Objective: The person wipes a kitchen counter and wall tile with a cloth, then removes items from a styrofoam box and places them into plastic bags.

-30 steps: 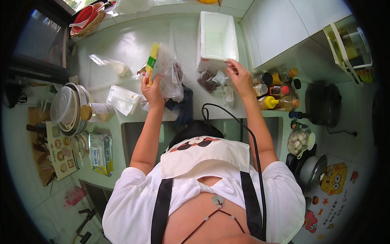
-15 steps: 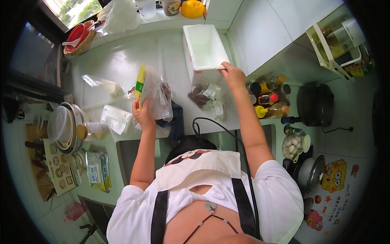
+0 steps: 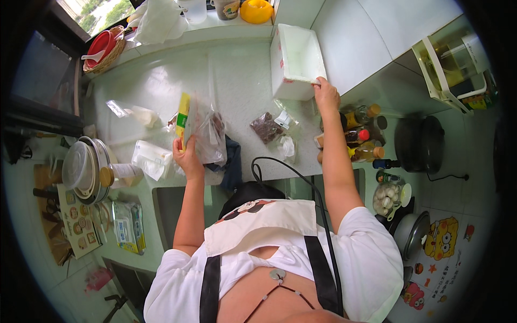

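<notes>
My right hand grips the near rim of a white foam box, which stands open-topped in the far right corner of the counter. In my left hand is a yellow and green box, narrow and held upright over the counter. Beside it lies a clear plastic bag with something dark reddish in it. Between my hands sits a clear packet of dark brown food, with a crumpled white and clear wrapper close by. A dark blue cloth hangs at the counter's front edge.
Several sauce bottles stand to the right, near a dark pot. At left are a tissue pack, stacked bowls and a lidded jar. A black cable loops before me. Behind the counter, a ledge holds a yellow container.
My right hand has pushed the foam box right, toward the wall and bottles. The dark brown packet now shows more fully. My left hand, with the yellow and green box, has shifted slightly nearer.
</notes>
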A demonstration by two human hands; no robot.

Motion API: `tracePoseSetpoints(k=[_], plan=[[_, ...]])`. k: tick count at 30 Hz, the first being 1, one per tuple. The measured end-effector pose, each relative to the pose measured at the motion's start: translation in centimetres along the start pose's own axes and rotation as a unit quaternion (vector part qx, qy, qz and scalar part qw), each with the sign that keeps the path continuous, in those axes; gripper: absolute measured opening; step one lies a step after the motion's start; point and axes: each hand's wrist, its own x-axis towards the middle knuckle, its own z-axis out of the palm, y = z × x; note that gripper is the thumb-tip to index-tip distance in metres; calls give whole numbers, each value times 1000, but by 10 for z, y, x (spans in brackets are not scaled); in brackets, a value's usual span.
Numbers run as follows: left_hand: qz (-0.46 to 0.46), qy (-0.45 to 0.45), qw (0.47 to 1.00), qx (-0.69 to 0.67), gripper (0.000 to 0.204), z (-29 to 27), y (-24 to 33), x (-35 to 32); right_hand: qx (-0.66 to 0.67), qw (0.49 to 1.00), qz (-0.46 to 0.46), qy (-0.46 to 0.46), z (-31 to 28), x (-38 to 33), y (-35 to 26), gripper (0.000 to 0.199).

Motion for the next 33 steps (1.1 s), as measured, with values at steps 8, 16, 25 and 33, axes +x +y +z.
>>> tracePoseSetpoints(k=[8,16,25,33], plan=[[23,-10,999,41,14,-12,-11,2,-56,998,32,-7,14,31,2,26],[18,-14,999,39,13,-25,-4,-2,-79,997,13,-1,9,17,1,23],[-11,-65,997,27,15,-34,0,1,-151,987,-38,-38,-13,37,6,19],[-4,-64,998,16,16,-35,0,0,-201,975,-42,-84,-8,42,-7,21]])
